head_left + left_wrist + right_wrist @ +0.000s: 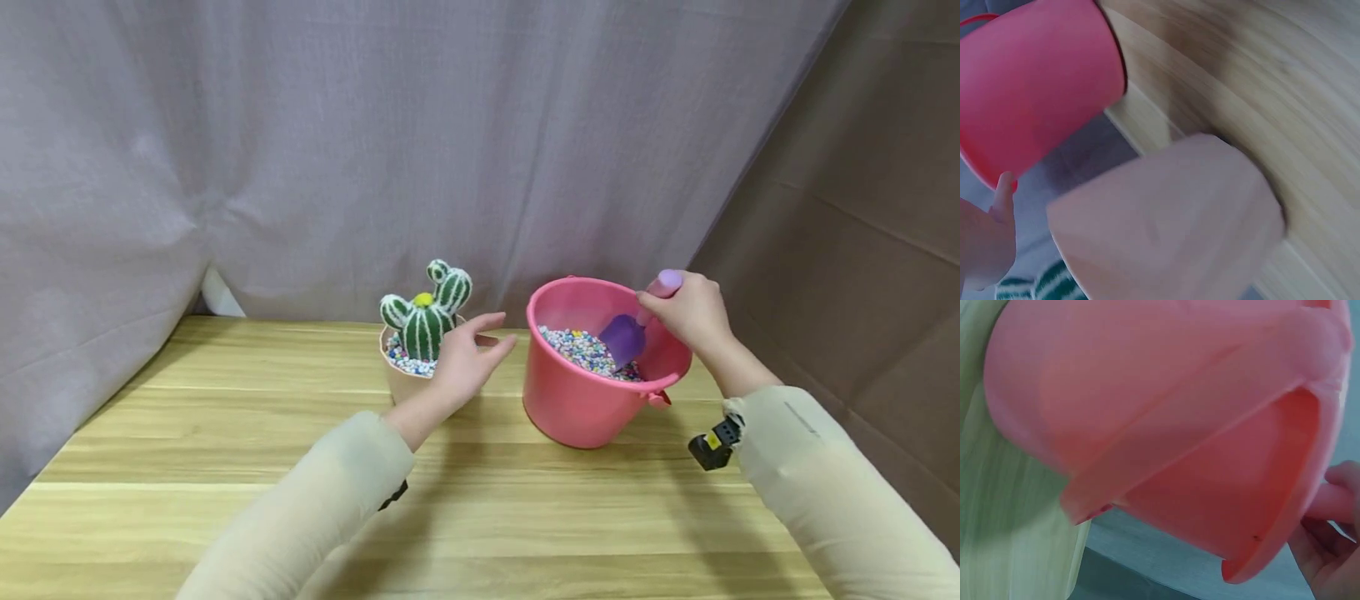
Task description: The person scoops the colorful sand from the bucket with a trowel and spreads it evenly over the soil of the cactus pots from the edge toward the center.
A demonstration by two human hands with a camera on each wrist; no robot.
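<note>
A small beige pot holds a green striped toy cactus set in coloured pebbles. My left hand lies at the pot's right side with its fingers straight; whether it touches the pot is unclear. To the right stands a pink bucket partly filled with coloured pebbles. My right hand grips the pink handle of a purple scoop, whose blade rests on the pebbles. The left wrist view shows the pot close up and the bucket behind it. The right wrist view shows the bucket's outer wall and my right hand.
Everything stands on a light wooden table, with grey curtain behind and brown cloth along the right side. A small black wrist camera hangs under my right sleeve.
</note>
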